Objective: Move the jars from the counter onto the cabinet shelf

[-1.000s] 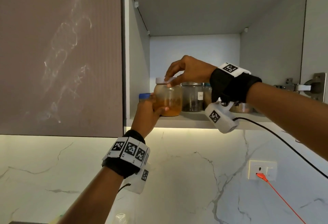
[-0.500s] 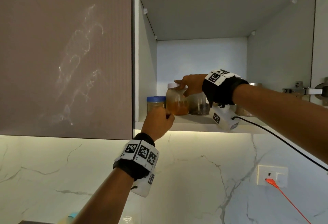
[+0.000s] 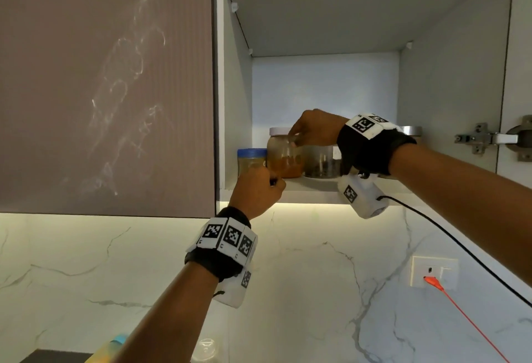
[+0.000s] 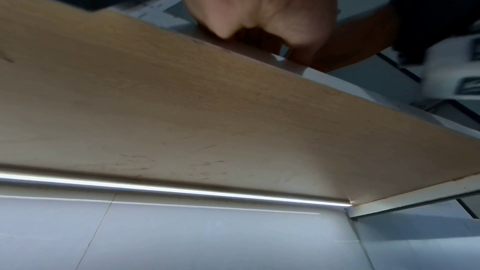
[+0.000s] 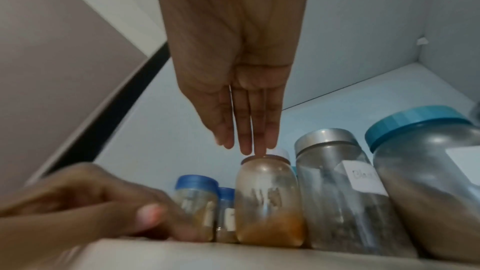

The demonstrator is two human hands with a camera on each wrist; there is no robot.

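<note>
Standing on the shelf (image 3: pixel 313 190), the orange-filled jar (image 5: pixel 267 202) touches the right hand (image 5: pixel 233 59)'s straight fingertips (image 5: pixel 259 149), unclasped.

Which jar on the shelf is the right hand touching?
The right hand touches the white-lidded jar of orange powder with straight fingertips at its lid. The blue-lidded and silver-lidded jars beside it are untouched.

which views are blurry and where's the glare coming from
Head view: sharp, glare from the light strip under the shelf. Left wrist view: left hand soft, the strip a bright streak. Right wrist view: left hand smeared, right hand and orange-filled jar fairly clear.
</note>
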